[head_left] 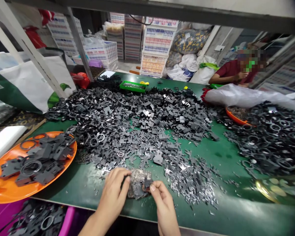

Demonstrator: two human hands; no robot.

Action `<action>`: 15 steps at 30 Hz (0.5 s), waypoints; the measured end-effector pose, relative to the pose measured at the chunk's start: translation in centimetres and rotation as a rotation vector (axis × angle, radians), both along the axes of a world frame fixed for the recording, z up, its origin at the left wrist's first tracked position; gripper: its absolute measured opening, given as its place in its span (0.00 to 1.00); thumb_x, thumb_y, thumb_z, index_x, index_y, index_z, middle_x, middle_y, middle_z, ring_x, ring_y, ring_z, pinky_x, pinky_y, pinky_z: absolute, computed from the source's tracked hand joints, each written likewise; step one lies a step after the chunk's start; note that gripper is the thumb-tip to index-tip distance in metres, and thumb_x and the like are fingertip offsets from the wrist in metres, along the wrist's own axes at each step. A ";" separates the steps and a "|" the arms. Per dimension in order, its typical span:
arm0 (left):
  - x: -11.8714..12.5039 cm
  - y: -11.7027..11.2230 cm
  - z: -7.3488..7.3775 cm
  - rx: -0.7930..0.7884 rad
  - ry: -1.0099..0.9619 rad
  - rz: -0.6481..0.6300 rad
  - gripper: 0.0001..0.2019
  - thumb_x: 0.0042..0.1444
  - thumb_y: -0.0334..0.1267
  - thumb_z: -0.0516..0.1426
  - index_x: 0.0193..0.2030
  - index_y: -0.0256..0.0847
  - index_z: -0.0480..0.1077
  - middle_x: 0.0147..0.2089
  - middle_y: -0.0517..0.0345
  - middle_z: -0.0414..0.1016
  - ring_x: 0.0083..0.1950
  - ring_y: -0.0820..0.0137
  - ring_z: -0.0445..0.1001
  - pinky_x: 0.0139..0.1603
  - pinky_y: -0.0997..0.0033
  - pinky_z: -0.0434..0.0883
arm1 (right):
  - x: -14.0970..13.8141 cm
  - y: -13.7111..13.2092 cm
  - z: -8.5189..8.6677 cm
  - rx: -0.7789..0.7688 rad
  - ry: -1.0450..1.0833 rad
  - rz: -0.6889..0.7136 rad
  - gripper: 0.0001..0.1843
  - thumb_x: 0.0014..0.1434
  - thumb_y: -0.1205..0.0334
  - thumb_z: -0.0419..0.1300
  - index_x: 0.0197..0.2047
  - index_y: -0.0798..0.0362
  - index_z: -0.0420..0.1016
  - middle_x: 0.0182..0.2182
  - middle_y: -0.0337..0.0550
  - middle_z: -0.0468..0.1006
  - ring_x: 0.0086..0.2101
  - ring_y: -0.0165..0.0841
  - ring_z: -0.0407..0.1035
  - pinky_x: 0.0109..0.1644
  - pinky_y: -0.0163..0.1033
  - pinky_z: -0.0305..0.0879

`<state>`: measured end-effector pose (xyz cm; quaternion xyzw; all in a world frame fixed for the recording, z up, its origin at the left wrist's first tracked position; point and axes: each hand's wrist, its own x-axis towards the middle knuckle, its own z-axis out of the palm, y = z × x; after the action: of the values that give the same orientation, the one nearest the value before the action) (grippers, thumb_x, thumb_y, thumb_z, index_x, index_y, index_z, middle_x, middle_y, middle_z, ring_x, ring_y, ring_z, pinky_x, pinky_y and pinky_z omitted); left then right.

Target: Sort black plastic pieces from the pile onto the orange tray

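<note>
My right hand pinches a small dark grey plastic part between thumb and fingers. That part is held over a worn, speckled block at the table's front edge. Another flat grey plastic piece lies against the block, just left of my right fingertips. My left hand is at the block's left side, its fingers curled and its thumb close to the index finger. Something dark shows in the gap there, but I cannot make out what it is. Beyond both hands spreads a heap of grey plastic parts.
An orange tray of larger parts and rings stands left, above a magenta tub. Small scraps lie right of my hands. A green tray sits behind the heap. Another heap is at right, with a person beyond.
</note>
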<state>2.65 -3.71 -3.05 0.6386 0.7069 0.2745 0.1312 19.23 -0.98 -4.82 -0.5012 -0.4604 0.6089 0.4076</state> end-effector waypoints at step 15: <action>-2.3 5.7 0.3 -0.090 0.311 -0.190 0.07 0.57 0.31 0.56 0.41 0.46 0.69 0.40 0.58 0.68 0.43 0.63 0.63 0.43 0.62 0.59 | -1.1 0.1 0.3 0.047 -0.062 0.106 0.17 0.58 0.46 0.55 0.29 0.51 0.65 0.24 0.34 0.61 0.26 0.30 0.56 0.30 0.31 0.56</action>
<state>0.36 1.99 -2.72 0.7307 0.6667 0.1269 0.0741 18.14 -0.84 -4.47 -0.4853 -0.5127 0.6027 0.3720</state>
